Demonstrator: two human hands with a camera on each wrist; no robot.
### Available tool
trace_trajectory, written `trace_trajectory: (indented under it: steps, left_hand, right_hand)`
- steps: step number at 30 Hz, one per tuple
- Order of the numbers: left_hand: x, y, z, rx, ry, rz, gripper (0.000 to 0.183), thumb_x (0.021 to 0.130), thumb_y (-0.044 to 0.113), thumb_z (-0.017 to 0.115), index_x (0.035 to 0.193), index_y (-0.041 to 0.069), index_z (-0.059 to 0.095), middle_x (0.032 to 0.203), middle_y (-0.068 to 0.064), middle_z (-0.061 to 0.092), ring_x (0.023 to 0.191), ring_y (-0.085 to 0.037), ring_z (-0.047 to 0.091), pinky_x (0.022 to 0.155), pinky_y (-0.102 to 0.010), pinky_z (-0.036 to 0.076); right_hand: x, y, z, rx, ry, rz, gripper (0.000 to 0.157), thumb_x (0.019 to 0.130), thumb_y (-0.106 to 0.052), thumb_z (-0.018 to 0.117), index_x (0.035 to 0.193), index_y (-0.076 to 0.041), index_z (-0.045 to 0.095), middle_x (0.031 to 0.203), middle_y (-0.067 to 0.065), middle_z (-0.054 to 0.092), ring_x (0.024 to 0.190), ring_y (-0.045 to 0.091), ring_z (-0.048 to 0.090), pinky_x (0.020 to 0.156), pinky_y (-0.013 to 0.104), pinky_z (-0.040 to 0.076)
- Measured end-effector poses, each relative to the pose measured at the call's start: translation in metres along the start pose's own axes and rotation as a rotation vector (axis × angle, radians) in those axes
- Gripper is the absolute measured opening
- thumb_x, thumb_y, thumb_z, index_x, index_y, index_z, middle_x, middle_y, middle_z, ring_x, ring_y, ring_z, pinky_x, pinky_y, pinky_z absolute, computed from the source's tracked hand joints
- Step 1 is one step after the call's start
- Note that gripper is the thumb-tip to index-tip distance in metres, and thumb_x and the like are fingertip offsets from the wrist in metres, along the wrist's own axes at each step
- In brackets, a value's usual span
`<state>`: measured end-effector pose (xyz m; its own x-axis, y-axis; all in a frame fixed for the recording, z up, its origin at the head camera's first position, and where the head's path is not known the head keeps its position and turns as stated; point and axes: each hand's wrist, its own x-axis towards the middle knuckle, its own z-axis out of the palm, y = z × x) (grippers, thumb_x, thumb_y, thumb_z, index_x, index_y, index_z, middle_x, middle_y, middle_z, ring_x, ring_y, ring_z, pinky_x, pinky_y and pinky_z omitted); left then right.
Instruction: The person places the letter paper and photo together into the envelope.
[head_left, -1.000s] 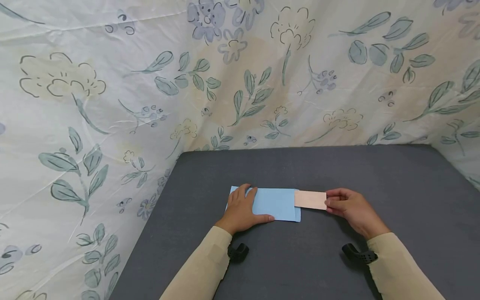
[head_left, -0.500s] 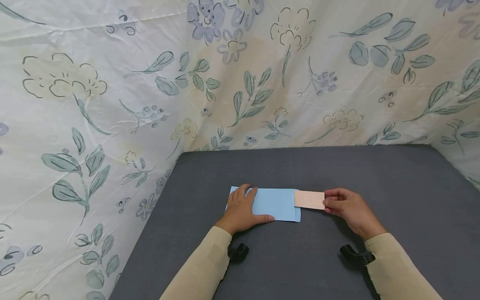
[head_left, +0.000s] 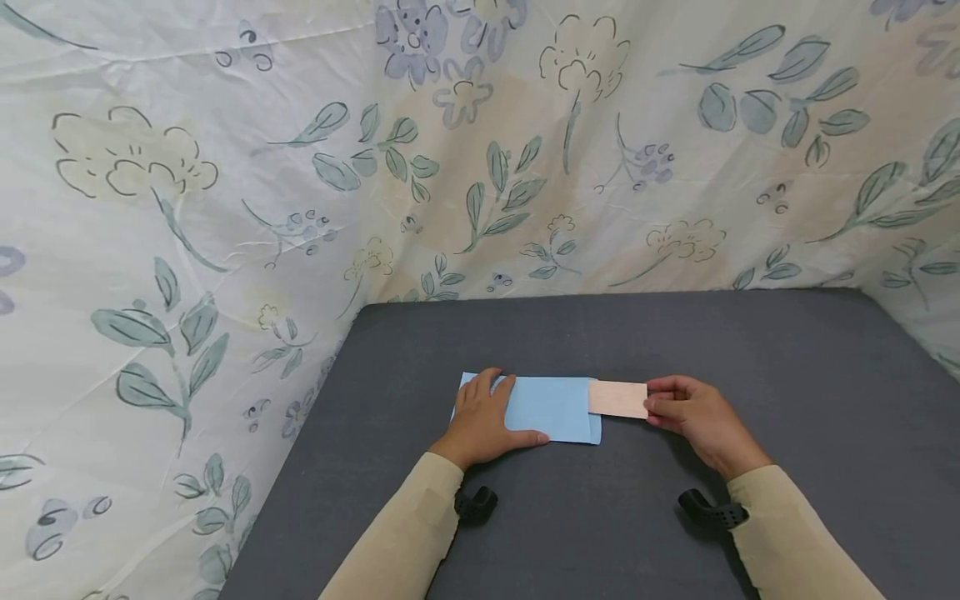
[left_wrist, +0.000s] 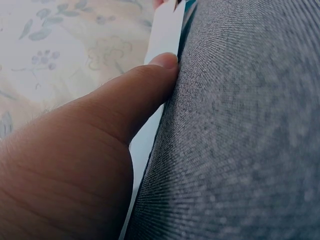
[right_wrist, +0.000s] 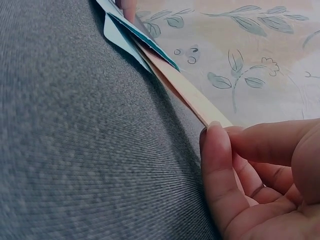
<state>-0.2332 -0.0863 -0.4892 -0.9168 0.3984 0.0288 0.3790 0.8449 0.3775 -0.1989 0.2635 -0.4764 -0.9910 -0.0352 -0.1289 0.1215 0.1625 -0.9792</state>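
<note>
A light blue envelope (head_left: pixel 551 408) lies flat on the dark grey table. My left hand (head_left: pixel 483 421) rests on its left part with fingers spread and thumb along the near edge; the left wrist view shows the thumb (left_wrist: pixel 150 82) pressing on the paper. At the right end the envelope's mouth (right_wrist: pixel 142 42) gapes a little. A peach slip of folded paper (head_left: pixel 618 399) sticks out of it, its left part hidden inside. My right hand (head_left: pixel 701 421) pinches the slip's outer end between thumb and fingers, just above the table.
The grey table (head_left: pixel 600 333) reaches back to a white floral cloth (head_left: pixel 480 167) hung behind it and along the left side. Black straps (head_left: pixel 476 505) are on both wrists, below the beige sleeves.
My right hand has shifted slightly left, and a little less of the peach folded paper shows outside the envelope. The left hand and the envelope have stayed in place.
</note>
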Motion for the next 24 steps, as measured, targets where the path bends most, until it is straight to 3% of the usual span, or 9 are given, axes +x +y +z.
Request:
trace_trajectory:
  steps: [24]
  left_hand:
    - [-0.0038, 0.0016, 0.0023, -0.012, 0.009, 0.030, 0.115, 0.083, 0.082, 0.078, 0.170, 0.017, 0.041, 0.171, -0.011, 0.028, 0.158, -0.036, 0.025, 0.126, -0.065, 0.014]
  right_hand:
    - [-0.0027, 0.0035, 0.0049, 0.028, -0.026, -0.023, 0.044, 0.108, 0.000, 0.067, 0.144, 0.017, 0.051, 0.117, 0.022, 0.062, 0.098, 0.021, 0.070, 0.086, 0.032, 0.062]
